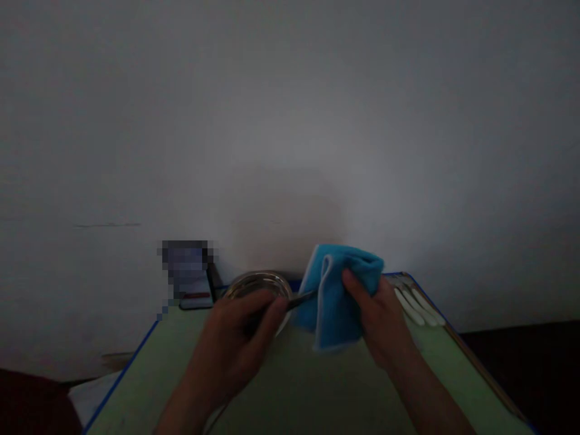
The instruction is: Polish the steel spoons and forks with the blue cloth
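Observation:
My left hand [240,338] is closed around a slim dark utensil [302,299], which points right. The far end of this utensil goes in among the folds of a blue cloth [339,308] with a pale edge, so its kind is hidden. My right hand [380,314] grips that folded cloth, with the thumb pressed on its near face. Both hands are above the table, close together. Just behind my left hand stands a shiny metal bowl [260,278], partly covered by the fingers.
Cutlery with white handles [419,308] lies at the right edge of the pale green table [317,393]. A phone [196,278], partly blurred out, leans at the back left. Directly behind the table rises a plain wall [290,121].

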